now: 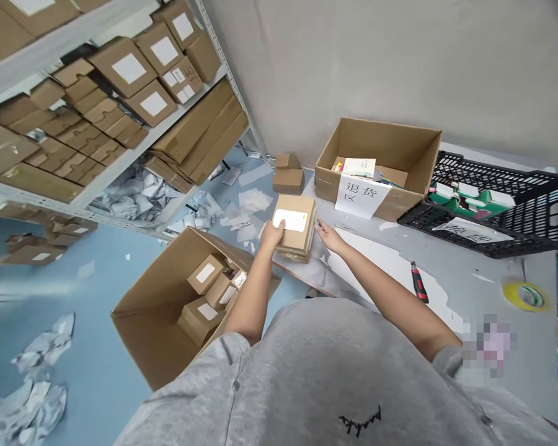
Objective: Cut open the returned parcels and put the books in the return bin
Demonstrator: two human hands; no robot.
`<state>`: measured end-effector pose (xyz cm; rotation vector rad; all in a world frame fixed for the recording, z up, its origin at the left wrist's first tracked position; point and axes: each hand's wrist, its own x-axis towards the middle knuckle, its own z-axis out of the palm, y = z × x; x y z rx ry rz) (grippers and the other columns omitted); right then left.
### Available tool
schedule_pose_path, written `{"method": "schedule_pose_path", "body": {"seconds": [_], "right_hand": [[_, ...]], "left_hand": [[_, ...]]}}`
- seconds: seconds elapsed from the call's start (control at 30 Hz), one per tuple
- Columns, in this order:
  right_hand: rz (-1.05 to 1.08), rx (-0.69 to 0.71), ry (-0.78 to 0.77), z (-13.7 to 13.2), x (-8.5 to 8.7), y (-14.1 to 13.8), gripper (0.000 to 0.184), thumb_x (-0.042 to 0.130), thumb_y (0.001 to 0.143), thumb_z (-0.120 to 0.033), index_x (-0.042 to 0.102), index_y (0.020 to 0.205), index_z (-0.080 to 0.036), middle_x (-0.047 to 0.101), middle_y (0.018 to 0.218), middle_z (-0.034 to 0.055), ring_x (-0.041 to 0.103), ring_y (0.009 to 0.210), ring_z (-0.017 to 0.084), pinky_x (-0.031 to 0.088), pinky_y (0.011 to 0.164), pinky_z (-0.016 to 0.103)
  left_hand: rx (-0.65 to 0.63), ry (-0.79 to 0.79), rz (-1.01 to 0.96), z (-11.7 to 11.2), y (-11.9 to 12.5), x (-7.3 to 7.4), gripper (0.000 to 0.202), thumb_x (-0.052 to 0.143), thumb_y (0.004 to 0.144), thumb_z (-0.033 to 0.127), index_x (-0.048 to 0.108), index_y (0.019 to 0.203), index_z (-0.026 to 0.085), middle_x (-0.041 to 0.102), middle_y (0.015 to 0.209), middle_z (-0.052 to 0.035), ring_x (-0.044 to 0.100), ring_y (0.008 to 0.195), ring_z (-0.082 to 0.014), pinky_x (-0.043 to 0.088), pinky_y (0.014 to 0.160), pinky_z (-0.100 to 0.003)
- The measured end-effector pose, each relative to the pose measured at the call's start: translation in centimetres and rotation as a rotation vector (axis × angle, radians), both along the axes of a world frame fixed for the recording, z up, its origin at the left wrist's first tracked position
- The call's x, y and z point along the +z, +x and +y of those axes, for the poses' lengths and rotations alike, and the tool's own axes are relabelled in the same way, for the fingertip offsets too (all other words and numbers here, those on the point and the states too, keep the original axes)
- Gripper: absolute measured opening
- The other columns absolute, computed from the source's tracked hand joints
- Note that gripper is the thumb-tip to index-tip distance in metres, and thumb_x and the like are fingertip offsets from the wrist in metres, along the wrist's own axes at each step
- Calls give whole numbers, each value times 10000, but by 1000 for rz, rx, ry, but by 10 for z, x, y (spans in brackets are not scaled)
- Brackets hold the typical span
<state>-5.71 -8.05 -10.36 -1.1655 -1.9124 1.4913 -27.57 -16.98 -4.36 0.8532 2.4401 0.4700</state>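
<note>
My left hand [272, 234] grips a small brown cardboard box [298, 207] by its left side, the thumb on top at the edge of a white label. The box is above the left end of the table, its taped side facing me. Just to the right of it is my right hand [329, 236], fingers stretched toward the box with a small gap between. Below my left forearm stands a large open carton [153, 322] on the floor, with several small labelled boxes [206, 310] inside.
On the table are a carton [376, 133] with a paper sign, a black crate [539, 210] holding green-white packs, a red-black utility knife [419, 282] and yellow tape [525, 295]. Shelves [167, 139] full of boxes stand left. Crumpled paper [41, 353] litters the floor.
</note>
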Motion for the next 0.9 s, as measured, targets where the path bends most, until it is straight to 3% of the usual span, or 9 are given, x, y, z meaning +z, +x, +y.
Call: {"method": "schedule_pose_path", "body": {"seconds": [0.1, 0.2, 0.33, 0.43, 0.53, 0.6, 0.7, 0.8, 0.9], "right_hand": [[35, -48, -130, -3, -1, -34, 648, 555, 965, -612, 541, 1487, -230, 635, 1472, 85, 572, 1377, 303, 409, 1199, 509], [33, -221, -181, -4, 2, -35, 618, 606, 931, -629, 565, 1415, -247, 656, 1437, 87, 616, 1309, 312, 456, 1150, 517], [123, -476, -227, -7, 7, 11, 633, 655, 893, -628, 534, 1377, -238, 687, 1358, 124, 659, 1227, 307, 517, 1078, 512], [237, -710, -279, -17, 7, 58, 758, 686, 879, -601, 379, 1490, -276, 690, 1338, 113, 700, 1128, 274, 578, 995, 484], [343, -910, -388, -27, 0, 102, 772, 649, 910, -611, 267, 1541, -385, 622, 1453, 78, 713, 1092, 239, 613, 924, 454], [380, -988, -474, -31, -8, 129, 668, 556, 950, -662, 311, 1520, -416, 598, 1488, 63, 706, 1110, 232, 613, 912, 455], [311, -1053, -554, -33, -25, 164, 636, 394, 979, -742, 458, 1478, -353, 615, 1469, 104, 672, 1171, 255, 596, 936, 460], [142, -1009, -631, -32, -46, 187, 810, 278, 969, -796, 493, 1513, -236, 608, 1459, 188, 664, 1170, 287, 592, 932, 455], [-29, -914, -597, -34, -67, 199, 916, 224, 961, -807, 440, 1573, -162, 596, 1446, 238, 656, 1187, 314, 576, 953, 482]], "left_hand": [[-93, -25, 36, 5, 0, 0, 521, 562, 979, 561, 584, 1333, 179, 685, 1338, -181, 648, 1250, -352, 509, 995, -418], [-151, 27, 189, 12, 17, 13, 588, 636, 930, 558, 562, 1370, 175, 628, 1386, -205, 574, 1318, -390, 479, 1039, -462], [-370, 162, 232, 34, 47, 35, 613, 628, 945, 553, 529, 1457, 230, 595, 1398, -192, 533, 1339, -391, 453, 1067, -485], [-622, 222, 163, 65, 76, 36, 601, 630, 961, 506, 500, 1512, 304, 583, 1426, -153, 518, 1369, -363, 434, 1099, -476], [-905, 217, 25, 96, 115, 18, 648, 665, 952, 422, 451, 1558, 335, 592, 1449, -117, 550, 1353, -322, 435, 1118, -441], [-1041, 206, -38, 110, 142, -1, 674, 670, 950, 368, 429, 1578, 323, 596, 1462, -109, 565, 1344, -306, 428, 1136, -426], [-1175, 222, -28, 117, 171, -33, 675, 654, 952, 308, 433, 1589, 287, 535, 1547, -125, 478, 1443, -329, 366, 1200, -463], [-1283, 250, -6, 114, 186, -66, 677, 630, 953, 279, 437, 1602, 277, 387, 1670, -125, 316, 1552, -372, 287, 1245, -532], [-1360, 260, -63, 107, 198, -93, 639, 564, 971, 237, 450, 1598, 292, 339, 1701, -94, 282, 1578, -331, 264, 1266, -525]]}}
